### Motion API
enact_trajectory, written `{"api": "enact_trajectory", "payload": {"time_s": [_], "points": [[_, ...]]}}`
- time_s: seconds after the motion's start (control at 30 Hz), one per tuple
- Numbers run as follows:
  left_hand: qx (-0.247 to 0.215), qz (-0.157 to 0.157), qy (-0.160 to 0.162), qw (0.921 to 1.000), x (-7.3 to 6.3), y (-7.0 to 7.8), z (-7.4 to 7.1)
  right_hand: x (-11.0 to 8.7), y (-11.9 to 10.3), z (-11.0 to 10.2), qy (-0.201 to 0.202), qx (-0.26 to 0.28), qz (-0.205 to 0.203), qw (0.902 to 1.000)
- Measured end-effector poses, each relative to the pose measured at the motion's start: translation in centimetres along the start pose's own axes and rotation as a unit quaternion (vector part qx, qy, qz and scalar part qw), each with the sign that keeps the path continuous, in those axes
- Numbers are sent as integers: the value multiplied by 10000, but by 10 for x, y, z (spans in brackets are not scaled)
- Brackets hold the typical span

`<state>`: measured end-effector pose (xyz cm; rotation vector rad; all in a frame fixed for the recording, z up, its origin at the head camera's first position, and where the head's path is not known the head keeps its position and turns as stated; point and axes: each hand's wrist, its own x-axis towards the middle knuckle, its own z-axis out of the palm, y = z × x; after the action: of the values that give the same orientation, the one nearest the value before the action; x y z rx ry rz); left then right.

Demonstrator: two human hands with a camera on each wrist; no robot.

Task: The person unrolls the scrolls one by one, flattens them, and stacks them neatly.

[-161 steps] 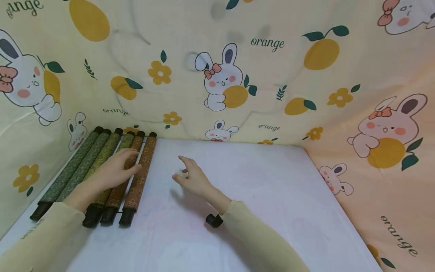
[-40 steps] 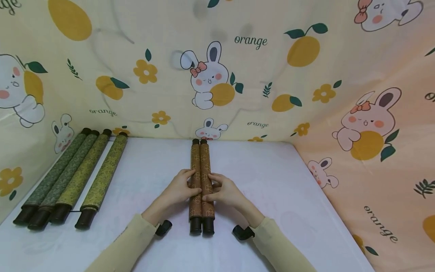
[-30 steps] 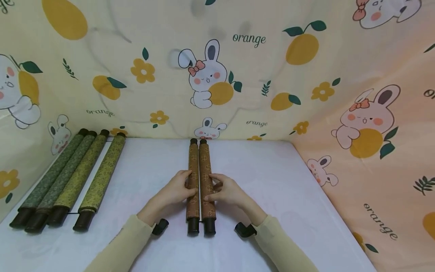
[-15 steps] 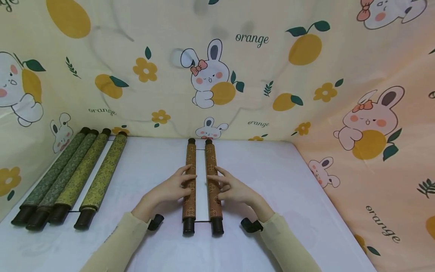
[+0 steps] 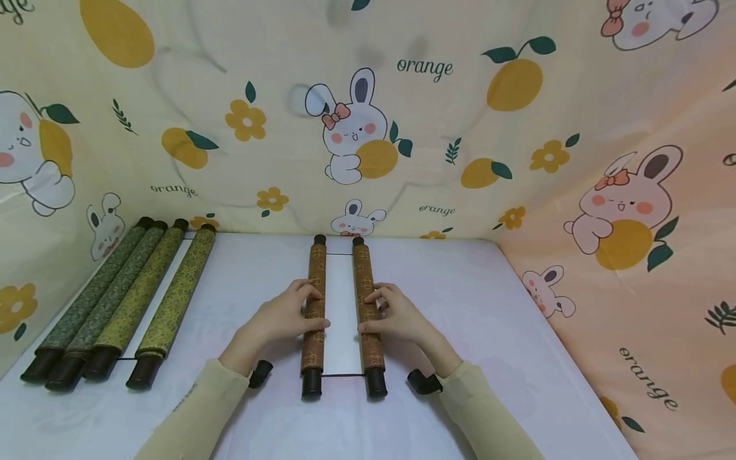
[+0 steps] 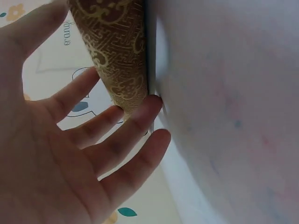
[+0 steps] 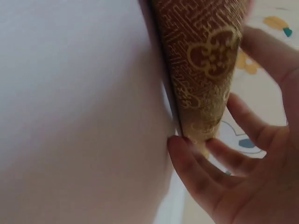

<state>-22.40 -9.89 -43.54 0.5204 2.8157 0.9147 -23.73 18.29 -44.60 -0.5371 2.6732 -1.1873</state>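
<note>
Brown scroll (image 5: 342, 306) flat on table (image 5: 477, 319), centre of frame, partly open: left roller (image 5: 315, 310) and right roller (image 5: 367, 312) apart, narrow white strip between, thin dark line across each end of strip. Long axes run near-far, roughly vertical in frame. Dark end caps point to top and bottom of frame. Left roller's bottom end leans left, right roller's leans right, so gap widens toward bottom.

Left hand (image 5: 285, 312) pinches left roller mid-length, thumb across to inner side, fingers at outer side; left wrist view shows fingers spaced apart, tips near roller's edge. Right hand (image 5: 399, 313) mirrors it on right roller, thumb toward inner edge, fingers bent on outer side.

Left of frame: two dark green rollers (image 5: 95, 291) side by side, then two yellow-green rollers (image 5: 175, 294) with white strip between. All four slant lower left to upper right. Printed rabbit-and-orange backdrop (image 5: 437, 147) behind.
</note>
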Motion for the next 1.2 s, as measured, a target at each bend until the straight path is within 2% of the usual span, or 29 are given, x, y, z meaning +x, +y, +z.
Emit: {"api": "enact_trajectory", "payload": {"time_s": [0.1,0.23,0.53,0.87,1.0,1.2], "points": [[133,-121,39,9998,-1,0,0,-1,0,0,114,-129,78,9998],[49,-176,-57,9998,-1,-4,-3,-2,1,-6,-60,94,224,9997],[-360,86,-394,9985,0,-15,-9,-2,9,-17,-468,368,188,9981],[-257,236,-816,9961,-1,-23,-17,-5,12,-29,-898,85,296,9955],[-109,259,-743,9968,-3,-26,-21,-6,13,-34,-924,131,245,9953],[-269,69,-372,9989,-7,-30,-26,-2,19,-35,-733,411,241,9962]]}}
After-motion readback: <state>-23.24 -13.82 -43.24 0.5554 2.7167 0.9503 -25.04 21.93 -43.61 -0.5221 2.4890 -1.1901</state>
